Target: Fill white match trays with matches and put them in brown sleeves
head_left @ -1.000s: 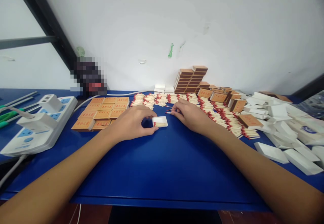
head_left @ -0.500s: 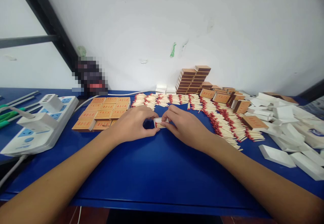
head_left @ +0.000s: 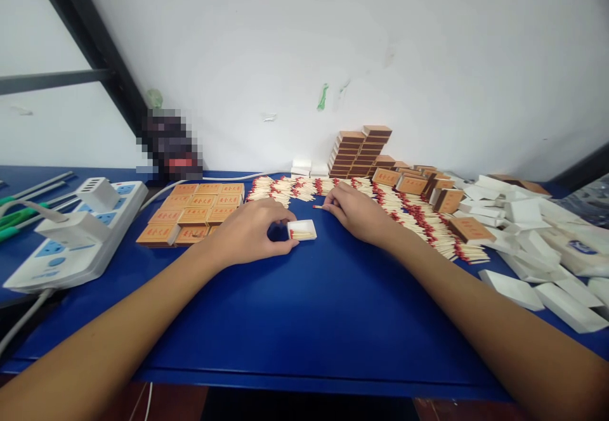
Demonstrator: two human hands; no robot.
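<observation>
My left hand [head_left: 254, 231] grips the left end of a small white matchbox tray [head_left: 309, 226] between thumb and fingers. Some matches lie inside that tray, their red heads toward the left. To the right and a little farther back, my right hand [head_left: 354, 213] is closed in a pinch on a match [head_left: 317, 207], whose red tip sticks out leftward. Just behind the right hand runs a row of loose matches [head_left: 323, 185]. More matches [head_left: 419, 221] spread in bands to its right. Closed orange matchboxes [head_left: 195, 215] sit in a block beside my left hand.
Stacked matchboxes [head_left: 359, 151] lean near the wall. At right is a heap of white trays [head_left: 523, 212], with a few orange matchboxes [head_left: 471, 229] beside it. A white power strip [head_left: 95, 237] with plugs occupies the left of the blue table [head_left: 285, 326].
My right hand has moved from the tray, back and to the right, and now pinches a match. The left hand stays on the tray, whose inside shows more.
</observation>
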